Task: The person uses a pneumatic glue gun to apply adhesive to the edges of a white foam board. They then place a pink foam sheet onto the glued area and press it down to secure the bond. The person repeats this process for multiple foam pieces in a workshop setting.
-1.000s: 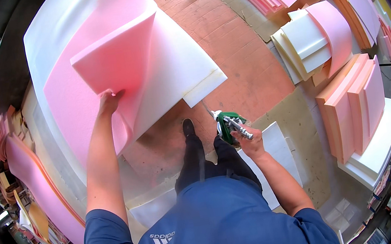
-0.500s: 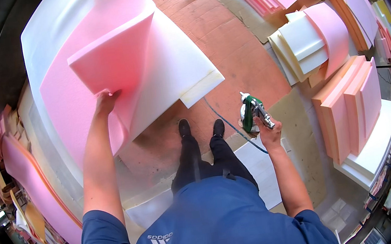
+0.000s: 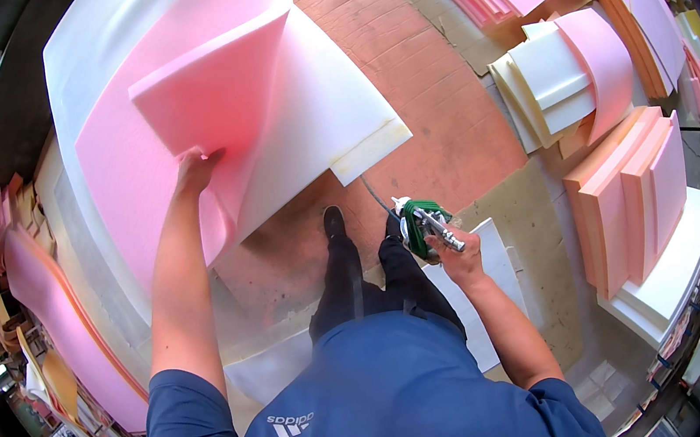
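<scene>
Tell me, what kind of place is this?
Probably a foam workshop: big pink foam sheets, foam stacks by the floor, and a spray gun in the right hand.

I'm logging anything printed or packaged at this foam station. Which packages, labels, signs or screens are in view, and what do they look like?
No packages, signs or screens can be made out.
Logo: a small white mark of slanted stripes with lettering on the person's blue shirt, low in the picture.
Spray gun in the right hand: green and metal, no readable label.

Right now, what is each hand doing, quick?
Left hand: closed on the lifted pink foam sheet.
Right hand: closed around the green spray gun.
</scene>
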`<control>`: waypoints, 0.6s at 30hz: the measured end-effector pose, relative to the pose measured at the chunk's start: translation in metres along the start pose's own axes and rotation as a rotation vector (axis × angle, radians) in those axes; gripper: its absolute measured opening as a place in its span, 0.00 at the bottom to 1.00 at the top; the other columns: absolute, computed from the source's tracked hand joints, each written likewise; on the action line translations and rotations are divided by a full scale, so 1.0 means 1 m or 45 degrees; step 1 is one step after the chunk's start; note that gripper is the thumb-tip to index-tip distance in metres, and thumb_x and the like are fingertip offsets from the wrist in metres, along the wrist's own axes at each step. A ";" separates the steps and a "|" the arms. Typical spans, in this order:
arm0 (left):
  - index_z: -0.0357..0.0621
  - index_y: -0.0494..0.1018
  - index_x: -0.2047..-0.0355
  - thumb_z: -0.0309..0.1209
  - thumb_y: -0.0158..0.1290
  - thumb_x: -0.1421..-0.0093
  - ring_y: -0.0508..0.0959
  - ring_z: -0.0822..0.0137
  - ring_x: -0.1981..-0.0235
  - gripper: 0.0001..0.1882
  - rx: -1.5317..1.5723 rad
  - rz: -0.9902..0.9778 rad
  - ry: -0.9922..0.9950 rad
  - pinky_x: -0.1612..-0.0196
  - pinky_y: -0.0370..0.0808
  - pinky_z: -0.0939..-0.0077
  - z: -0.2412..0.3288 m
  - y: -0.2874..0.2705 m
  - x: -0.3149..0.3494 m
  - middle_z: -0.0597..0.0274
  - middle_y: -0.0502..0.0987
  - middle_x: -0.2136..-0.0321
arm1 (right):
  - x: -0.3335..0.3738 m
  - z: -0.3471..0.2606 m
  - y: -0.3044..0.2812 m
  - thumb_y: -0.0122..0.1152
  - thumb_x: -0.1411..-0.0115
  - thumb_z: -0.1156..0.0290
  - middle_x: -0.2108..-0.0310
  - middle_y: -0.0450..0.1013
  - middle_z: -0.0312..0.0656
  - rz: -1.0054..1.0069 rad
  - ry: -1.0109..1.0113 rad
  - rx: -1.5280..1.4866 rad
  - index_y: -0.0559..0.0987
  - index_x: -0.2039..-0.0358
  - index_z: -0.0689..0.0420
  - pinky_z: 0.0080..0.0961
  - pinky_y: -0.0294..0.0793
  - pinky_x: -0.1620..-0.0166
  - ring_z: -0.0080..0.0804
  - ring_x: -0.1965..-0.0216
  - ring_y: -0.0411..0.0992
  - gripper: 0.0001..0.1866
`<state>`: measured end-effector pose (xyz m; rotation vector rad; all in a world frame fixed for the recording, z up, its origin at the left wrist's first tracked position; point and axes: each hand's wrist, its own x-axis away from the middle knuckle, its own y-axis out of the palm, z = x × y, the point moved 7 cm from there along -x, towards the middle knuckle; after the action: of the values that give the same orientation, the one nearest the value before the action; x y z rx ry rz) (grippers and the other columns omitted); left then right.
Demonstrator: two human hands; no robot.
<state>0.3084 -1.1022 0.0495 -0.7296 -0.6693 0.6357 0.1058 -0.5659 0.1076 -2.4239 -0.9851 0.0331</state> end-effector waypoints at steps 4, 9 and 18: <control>0.42 0.81 0.55 0.41 0.62 0.39 0.82 0.60 0.60 0.18 -0.032 -0.008 -0.077 0.54 0.75 0.65 0.005 0.001 0.001 0.51 0.83 0.62 | -0.001 -0.010 0.004 0.71 0.42 0.67 0.72 0.79 0.50 -0.013 -0.064 0.024 0.82 0.61 0.61 0.32 0.77 0.67 0.44 0.71 0.80 0.13; 0.43 0.81 0.55 0.41 0.62 0.39 0.82 0.60 0.59 0.17 -0.034 -0.031 -0.149 0.53 0.75 0.65 0.007 0.000 0.005 0.51 0.83 0.61 | -0.008 -0.021 0.010 0.71 0.43 0.67 0.72 0.79 0.50 0.015 -0.140 0.050 0.82 0.61 0.62 0.32 0.76 0.67 0.46 0.70 0.80 0.13; 0.45 0.81 0.56 0.38 0.63 0.41 0.81 0.60 0.60 0.15 -0.008 0.013 -0.012 0.53 0.75 0.66 0.012 -0.002 0.004 0.53 0.83 0.62 | -0.011 -0.018 0.005 0.71 0.43 0.68 0.72 0.79 0.50 -0.059 -0.071 0.004 0.82 0.61 0.61 0.31 0.76 0.67 0.46 0.71 0.79 0.13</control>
<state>0.3026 -1.0957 0.0587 -0.7364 -0.6768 0.6473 0.1044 -0.5842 0.1190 -2.4083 -1.0645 0.0862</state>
